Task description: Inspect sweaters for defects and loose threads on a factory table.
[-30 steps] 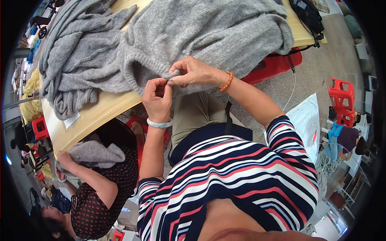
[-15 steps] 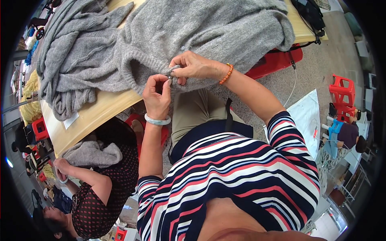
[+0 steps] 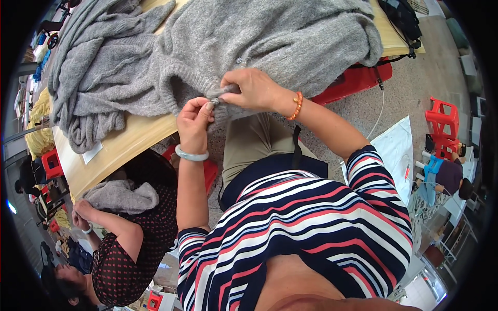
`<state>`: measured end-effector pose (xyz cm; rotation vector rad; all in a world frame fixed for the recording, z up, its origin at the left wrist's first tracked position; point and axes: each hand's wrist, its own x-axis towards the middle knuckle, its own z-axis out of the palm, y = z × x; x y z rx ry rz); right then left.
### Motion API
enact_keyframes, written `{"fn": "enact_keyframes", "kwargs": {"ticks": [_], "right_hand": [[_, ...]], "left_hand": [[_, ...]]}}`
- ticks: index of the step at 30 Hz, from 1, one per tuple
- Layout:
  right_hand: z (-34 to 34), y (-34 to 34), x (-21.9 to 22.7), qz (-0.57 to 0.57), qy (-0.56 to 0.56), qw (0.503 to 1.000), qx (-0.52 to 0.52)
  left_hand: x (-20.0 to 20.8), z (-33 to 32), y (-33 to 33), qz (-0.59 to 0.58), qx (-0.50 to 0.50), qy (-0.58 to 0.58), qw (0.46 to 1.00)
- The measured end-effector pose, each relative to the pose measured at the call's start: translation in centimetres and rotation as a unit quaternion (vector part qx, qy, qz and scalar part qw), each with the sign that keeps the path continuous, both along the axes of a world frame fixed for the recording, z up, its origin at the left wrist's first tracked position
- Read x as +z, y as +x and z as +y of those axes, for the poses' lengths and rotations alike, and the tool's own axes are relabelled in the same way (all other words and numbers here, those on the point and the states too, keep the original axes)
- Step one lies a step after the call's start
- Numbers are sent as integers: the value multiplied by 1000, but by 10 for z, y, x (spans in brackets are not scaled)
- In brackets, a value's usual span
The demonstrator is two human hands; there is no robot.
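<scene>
A fuzzy grey knit cardigan [image 3: 306, 46] lies heaped over the table, its ribbed edge hanging toward my lap. At that edge my left hand [image 3: 194, 124] pinches a small shiny button [image 3: 213, 100] between thumb and fingertips. Just to the right, my right hand [image 3: 255, 90] is closed on a fold of the knit, thumb against the bent fingers. A second sparkly button [image 3: 239, 60] shows on the fabric beyond my right hand. What lies inside the right fingers is partly hidden.
The pale wooden table [image 3: 124, 150] curves along the left. Beside it a seated co-worker [image 3: 137, 243] handles another grey knit piece [image 3: 122, 197]. A black bag [image 3: 398, 20] lies at the far right corner, with a red stool [image 3: 358, 80] below and stacked red stools [image 3: 442, 122] farther right.
My left hand has shifted left and a little nearer while pinching at the button. My right hand has moved slightly right, so the fingertips are farther apart.
</scene>
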<state>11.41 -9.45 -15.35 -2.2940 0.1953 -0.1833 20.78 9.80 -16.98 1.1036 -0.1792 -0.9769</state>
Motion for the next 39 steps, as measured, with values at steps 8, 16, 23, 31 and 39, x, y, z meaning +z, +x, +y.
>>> {"fn": "enact_keyframes", "kwargs": {"ticks": [8, 16, 23, 31, 39], "right_hand": [[2, -32, 13, -65, 14, 996, 52], [-43, -34, 15, 47, 77, 996, 14], [-36, -21, 12, 5, 90, 995, 39], [-45, -14, 13, 158, 287, 944, 35], [-24, -19, 10, 2, 227, 973, 54]], "left_hand": [[34, -30, -23, -698, -45, 113, 706], [15, -20, 21, -481, -130, 205, 842], [36, -39, 4, -627, -128, 205, 741], [24, -26, 28, -235, -239, 159, 929], [32, -42, 10, -496, -192, 213, 819]]}}
